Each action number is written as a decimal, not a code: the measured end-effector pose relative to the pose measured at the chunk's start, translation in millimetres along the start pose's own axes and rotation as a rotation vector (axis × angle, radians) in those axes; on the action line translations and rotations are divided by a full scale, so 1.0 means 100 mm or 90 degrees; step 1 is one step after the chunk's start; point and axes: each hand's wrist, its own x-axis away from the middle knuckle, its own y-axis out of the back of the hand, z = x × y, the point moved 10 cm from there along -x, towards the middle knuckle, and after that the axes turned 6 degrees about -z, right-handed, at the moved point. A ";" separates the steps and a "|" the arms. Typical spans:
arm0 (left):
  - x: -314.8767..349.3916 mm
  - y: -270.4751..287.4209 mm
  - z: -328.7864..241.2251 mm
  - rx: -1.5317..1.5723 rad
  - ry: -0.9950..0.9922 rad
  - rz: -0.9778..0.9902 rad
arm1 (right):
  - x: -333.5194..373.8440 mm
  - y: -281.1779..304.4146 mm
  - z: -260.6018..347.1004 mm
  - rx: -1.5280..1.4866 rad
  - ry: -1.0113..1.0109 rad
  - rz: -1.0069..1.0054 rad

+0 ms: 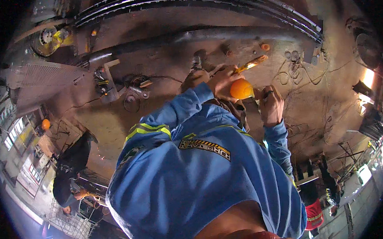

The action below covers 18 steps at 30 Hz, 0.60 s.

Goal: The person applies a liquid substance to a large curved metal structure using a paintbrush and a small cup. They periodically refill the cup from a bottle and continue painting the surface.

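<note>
My left hand [224, 81] is closed, with a slim orange-yellow thing [252, 64] reaching out from its fingers to the upper right. Just below that, a glossy, rounded orange thing [241, 88] sits against the same hand; its kind I cannot make out. To its right, my right hand [271, 106] is curled with fingertips pressed together beside the rounded thing. A small dark bit shows at those fingers, but what they pinch is unclear. Both hands are in front of my blue-sleeved body, above the brown floor [165, 95].
A long dark pipe [154, 43] crosses beyond my hands, with parallel metal bars [186, 1] farther off. Power tools with cables [133, 96] lie left; coiled cable [295, 70] lies right. A person in dark clothes [72, 167] works at lower left; other people stand lower right.
</note>
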 end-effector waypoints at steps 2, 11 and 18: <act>-0.05 0.13 0.03 0.043 0.001 0.020 | -0.04 -0.04 0.08 -0.004 0.006 -0.005; -0.06 0.23 0.17 -0.040 0.011 -0.069 | -0.20 0.26 0.17 -0.002 0.071 0.029; -0.51 -0.18 0.12 -0.120 0.097 -0.087 | -0.13 0.87 -0.95 -0.139 -0.055 0.031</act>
